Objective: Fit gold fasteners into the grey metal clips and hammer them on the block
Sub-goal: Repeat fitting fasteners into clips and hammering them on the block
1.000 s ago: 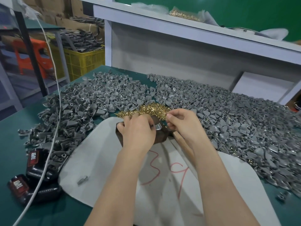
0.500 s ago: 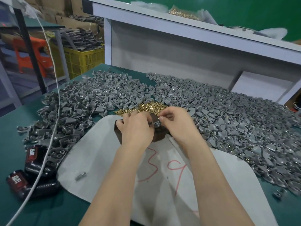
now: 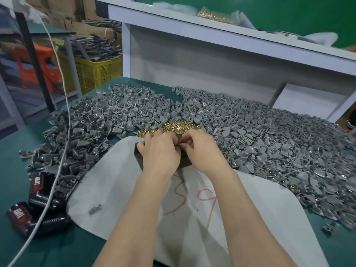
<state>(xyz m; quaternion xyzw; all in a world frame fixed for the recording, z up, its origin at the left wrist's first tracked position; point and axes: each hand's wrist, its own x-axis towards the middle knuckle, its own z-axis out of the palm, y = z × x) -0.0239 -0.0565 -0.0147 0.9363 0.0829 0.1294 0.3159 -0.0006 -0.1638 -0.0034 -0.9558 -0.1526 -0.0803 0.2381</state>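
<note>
A dark brown block (image 3: pixel 185 163) sits on a white sheet (image 3: pixel 115 189), mostly covered by both hands. My left hand (image 3: pixel 159 153) curls over the block's top and grips a grey clip, which is almost fully hidden. My right hand (image 3: pixel 202 151) meets it fingertip to fingertip, pinching a small gold fastener at the clip; the fingers hide the piece itself. A heap of gold fasteners (image 3: pixel 177 126) lies just behind the block. Grey clips are piled to the left (image 3: pixel 96 128) and to the right (image 3: pixel 269 143).
Two black and red battery packs (image 3: pixel 38 189) and a white cable (image 3: pixel 57 170) lie at the left on the green table. One loose clip (image 3: pixel 94 208) rests on the sheet. A white shelf (image 3: pixel 212 39) with a bag of fasteners (image 3: pixel 213 16) overhangs the back.
My hands have closed together over the block. The grey clip, visible between them a second ago, is now covered by the fingers.
</note>
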